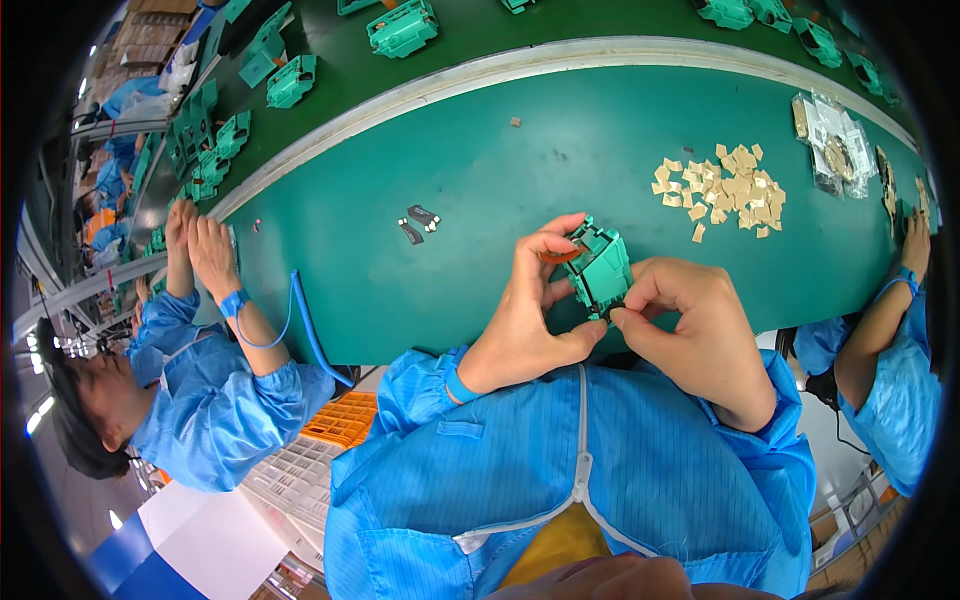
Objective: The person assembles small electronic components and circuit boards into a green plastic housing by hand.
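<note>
A green plastic housing [602, 270] with an orange-brown strip [562, 256] at its left side is held up over the near edge of the table. My left hand [535, 315] grips it, fingers at the far left and thumb at the near edge. Thumb and fingertips of my right hand [690, 315] are pinched together at the housing's near right corner. Something small and dark shows at that pinch, too hidden to name. Left of my hands, small black pieces with white ends [420, 222] lie on the green table [470, 300].
Many tan adhesive-like pieces [735, 190] lie scattered at the right, with clear plastic bags [835, 145] beyond. Past a pale rail [440, 88], more green housings [403, 28] sit on a green belt. Co-workers in blue sit at left [215, 400] and right [895, 370]. A blue coiled cord [308, 325] hangs over the left edge.
</note>
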{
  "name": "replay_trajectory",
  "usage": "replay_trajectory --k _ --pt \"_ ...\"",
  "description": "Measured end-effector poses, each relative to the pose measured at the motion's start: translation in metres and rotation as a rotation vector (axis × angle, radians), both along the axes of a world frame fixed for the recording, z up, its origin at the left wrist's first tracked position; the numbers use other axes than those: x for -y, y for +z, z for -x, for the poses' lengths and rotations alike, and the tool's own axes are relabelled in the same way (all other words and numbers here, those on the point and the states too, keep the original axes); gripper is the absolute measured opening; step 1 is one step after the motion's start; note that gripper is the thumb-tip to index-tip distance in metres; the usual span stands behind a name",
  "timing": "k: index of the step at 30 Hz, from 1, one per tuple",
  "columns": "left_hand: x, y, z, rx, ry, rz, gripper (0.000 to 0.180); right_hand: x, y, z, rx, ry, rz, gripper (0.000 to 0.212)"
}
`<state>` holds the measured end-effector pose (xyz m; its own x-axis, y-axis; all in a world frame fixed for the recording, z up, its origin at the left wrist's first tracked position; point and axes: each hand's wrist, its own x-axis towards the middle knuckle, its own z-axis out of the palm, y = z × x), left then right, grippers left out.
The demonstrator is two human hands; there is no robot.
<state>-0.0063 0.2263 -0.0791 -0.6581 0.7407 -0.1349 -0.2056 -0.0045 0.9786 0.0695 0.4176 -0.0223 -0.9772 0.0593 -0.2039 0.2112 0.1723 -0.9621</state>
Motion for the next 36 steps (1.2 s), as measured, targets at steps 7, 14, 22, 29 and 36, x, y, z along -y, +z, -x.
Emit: replay_trajectory --k 7,14,22,29,36 --pt "-0.003 -0.001 -0.003 0.016 0.039 -0.007 0.072 0.003 0.000 0.002 0.000 -0.037 -0.020 0.013" --pt "0.000 0.002 0.002 0.034 0.039 -0.026 0.071 0.001 -0.011 0.011 0.098 -0.130 0.329 0.033" --pt "0.004 0.010 0.009 0.088 0.073 -0.058 0.071 -0.009 -0.021 0.027 0.136 -0.012 0.571 0.048" --pt "0.012 0.021 0.026 0.066 0.154 -0.085 0.087 0.007 -0.015 0.046 -0.041 -0.067 0.655 0.063" --pt "0.018 0.036 0.028 -0.315 0.310 -0.043 0.093 0.013 -0.030 0.081 -0.068 -0.053 1.053 0.061"
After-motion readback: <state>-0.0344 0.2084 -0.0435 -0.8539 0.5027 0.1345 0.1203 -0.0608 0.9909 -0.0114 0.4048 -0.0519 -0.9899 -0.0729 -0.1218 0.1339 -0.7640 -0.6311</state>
